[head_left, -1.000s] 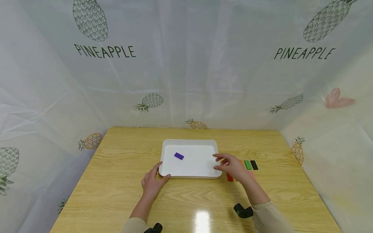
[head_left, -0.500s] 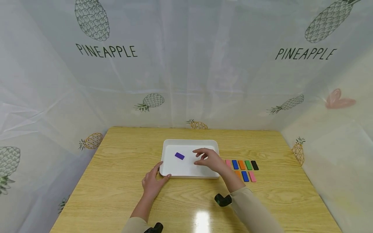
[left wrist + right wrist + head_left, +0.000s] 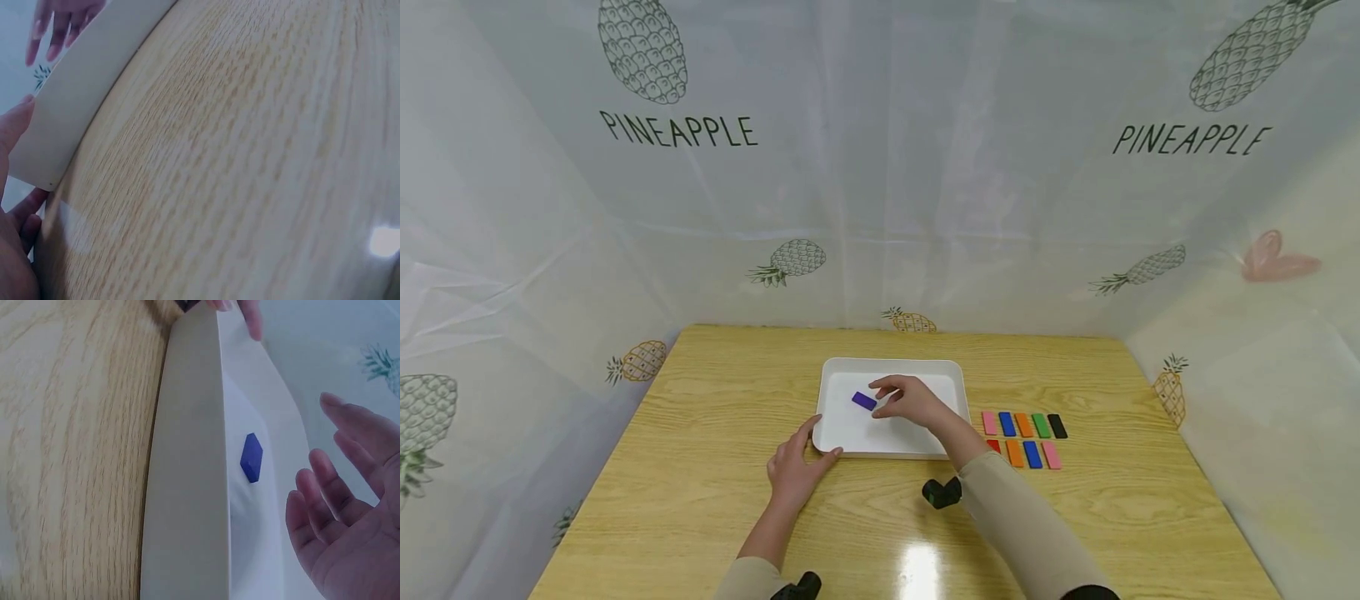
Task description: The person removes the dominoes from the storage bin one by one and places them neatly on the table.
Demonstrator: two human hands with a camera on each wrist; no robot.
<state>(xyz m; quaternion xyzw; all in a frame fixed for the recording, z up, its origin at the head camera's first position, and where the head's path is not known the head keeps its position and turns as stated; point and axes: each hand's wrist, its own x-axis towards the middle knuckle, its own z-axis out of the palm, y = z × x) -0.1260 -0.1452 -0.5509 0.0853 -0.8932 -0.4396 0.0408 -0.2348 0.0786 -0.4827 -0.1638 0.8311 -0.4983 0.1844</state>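
Observation:
A white rectangular tray sits on the wooden table with one small flat purple block lying slantwise on its floor. My left hand holds the tray's near left corner, thumb at the front wall and fingers along the left side. Over the tray floor hovers my right hand, its thumb and index finger spread apart just right of the purple block. Nothing is between those fingers. In the right wrist view the block lies beyond the near wall, apart from the right hand's fingers.
Right of the tray, several flat coloured blocks lie in two rows on the table, among them a black block, a green block and a red block partly behind the right forearm. A pineapple-print sheet surrounds the table.
From above the tray's right edge, my right hand has moved left across the tray to beside the purple block. The rows of blocks have come into view. My left hand stays at the corner.

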